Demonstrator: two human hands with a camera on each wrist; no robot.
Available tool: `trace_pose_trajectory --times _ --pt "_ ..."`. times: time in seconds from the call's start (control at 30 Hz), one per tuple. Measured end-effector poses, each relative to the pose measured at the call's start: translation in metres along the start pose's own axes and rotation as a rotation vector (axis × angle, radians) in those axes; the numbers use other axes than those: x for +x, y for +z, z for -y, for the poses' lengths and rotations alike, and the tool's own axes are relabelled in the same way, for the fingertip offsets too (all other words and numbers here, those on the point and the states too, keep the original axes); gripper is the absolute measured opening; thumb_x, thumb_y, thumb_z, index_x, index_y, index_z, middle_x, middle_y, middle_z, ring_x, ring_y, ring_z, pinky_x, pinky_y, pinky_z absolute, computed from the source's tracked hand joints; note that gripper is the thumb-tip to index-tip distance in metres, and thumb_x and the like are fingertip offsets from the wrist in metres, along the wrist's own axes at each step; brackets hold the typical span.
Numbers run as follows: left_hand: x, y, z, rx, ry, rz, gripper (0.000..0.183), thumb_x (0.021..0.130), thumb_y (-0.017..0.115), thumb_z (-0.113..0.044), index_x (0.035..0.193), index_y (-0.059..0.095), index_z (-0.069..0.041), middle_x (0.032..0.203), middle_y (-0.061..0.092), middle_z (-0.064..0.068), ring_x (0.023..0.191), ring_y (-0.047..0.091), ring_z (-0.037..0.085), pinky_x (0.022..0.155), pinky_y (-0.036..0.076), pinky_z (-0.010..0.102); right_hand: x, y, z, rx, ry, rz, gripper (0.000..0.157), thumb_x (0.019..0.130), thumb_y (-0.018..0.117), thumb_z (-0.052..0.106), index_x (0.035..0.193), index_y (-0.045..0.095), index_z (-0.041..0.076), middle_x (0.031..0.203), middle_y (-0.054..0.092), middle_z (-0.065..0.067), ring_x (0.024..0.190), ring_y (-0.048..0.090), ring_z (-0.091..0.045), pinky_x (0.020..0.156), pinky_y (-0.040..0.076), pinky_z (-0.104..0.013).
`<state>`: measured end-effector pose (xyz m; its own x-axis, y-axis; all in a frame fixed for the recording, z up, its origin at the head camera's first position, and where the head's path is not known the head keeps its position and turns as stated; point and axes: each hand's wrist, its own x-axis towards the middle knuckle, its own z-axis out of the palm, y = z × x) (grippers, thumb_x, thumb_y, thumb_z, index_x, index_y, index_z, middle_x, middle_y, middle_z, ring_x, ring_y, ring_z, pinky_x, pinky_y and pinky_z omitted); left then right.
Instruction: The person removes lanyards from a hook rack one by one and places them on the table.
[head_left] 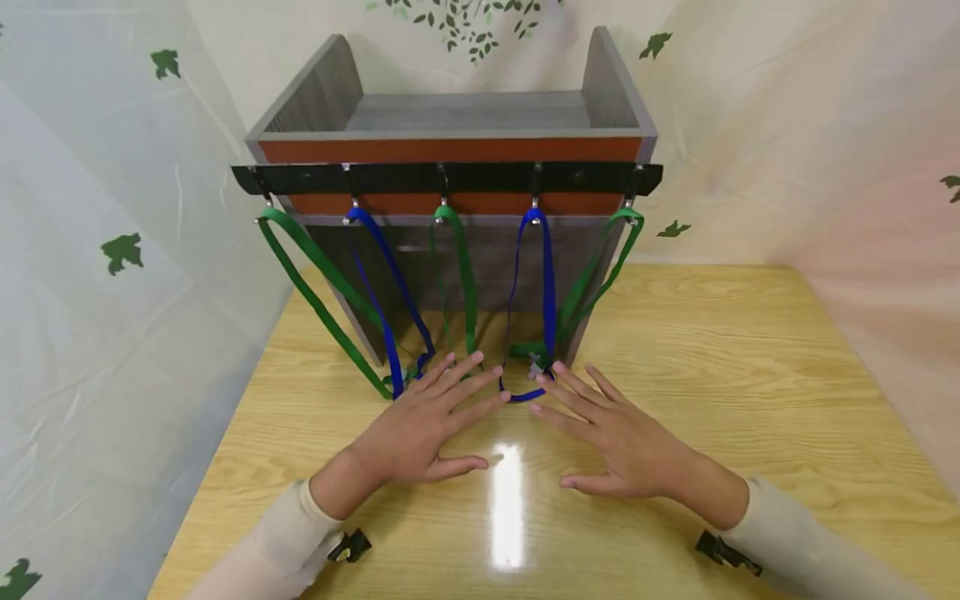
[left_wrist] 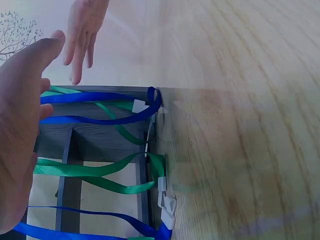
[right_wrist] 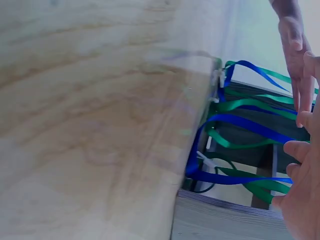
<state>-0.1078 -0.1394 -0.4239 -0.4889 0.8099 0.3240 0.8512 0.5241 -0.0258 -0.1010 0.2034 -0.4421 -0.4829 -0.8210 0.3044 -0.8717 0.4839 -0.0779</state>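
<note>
Both hands are held out palm down over the table, fingers spread and nothing in them. My left hand (head_left: pixel 423 425) overlaps the lower ends of a left green lanyard (head_left: pixel 315 307) and a blue lanyard (head_left: pixel 397 283) in the head view. Opposite it, my right hand (head_left: pixel 630 446) has its fingertips near the bottom loop of another blue lanyard (head_left: pixel 550 283). A middle green lanyard (head_left: pixel 467 283) and a right green lanyard (head_left: pixel 577 300) hang beside these. All hang from metal hooks on a black rail (head_left: pixel 487 178); pale clips (left_wrist: pixel 161 187) show at their lower ends in the left wrist view.
A grey wooden rack (head_left: pixel 450 135) with a reddish-brown front strip (head_left: pixel 450 150) stands at the table's back and bears the rail. Wood-grain table (head_left: pixel 750 375) extends to both sides. A pale curtain (head_left: pixel 787 125) with leaf prints surrounds it. Black buckles (head_left: pixel 350 546) hang at the wrists.
</note>
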Motion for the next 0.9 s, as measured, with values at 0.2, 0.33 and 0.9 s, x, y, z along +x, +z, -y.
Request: trace_pose_trajectory --times 0.2,0.33,0.9 --pt "0.003 -0.004 0.0 0.006 0.014 -0.062 0.079 0.104 0.04 -0.071 0.165 0.038 -0.022 0.176 0.028 0.006 0.166 0.019 0.032 0.139 0.008 0.045 0.008 -0.008 0.001 0.049 -0.034 -0.095 0.083 0.098 0.063 0.059 0.163 0.041 0.011 0.173 0.032 -0.016 0.162 0.027 -0.04 0.14 0.006 -0.045" --pt "0.008 -0.009 0.004 0.05 0.039 -0.149 0.073 0.106 0.036 -0.066 0.163 0.042 -0.02 0.174 0.033 0.009 0.166 0.021 0.033 0.139 0.01 0.045 0.017 -0.016 0.001 0.096 -0.065 -0.236 0.06 0.107 0.056 0.046 0.149 0.058 0.004 0.157 0.057 -0.014 0.143 0.058 -0.035 0.131 0.035 -0.033" --pt "0.031 -0.068 0.051 0.257 0.145 -0.837 0.048 0.1 0.06 -0.037 0.14 0.065 -0.011 0.165 0.048 0.01 0.162 0.032 0.03 0.136 0.024 0.047 0.063 -0.041 -0.003 0.296 -0.086 -0.929 0.042 0.105 0.059 0.026 0.082 0.078 -0.004 0.065 0.072 -0.01 0.053 0.063 -0.015 0.053 0.057 -0.025"
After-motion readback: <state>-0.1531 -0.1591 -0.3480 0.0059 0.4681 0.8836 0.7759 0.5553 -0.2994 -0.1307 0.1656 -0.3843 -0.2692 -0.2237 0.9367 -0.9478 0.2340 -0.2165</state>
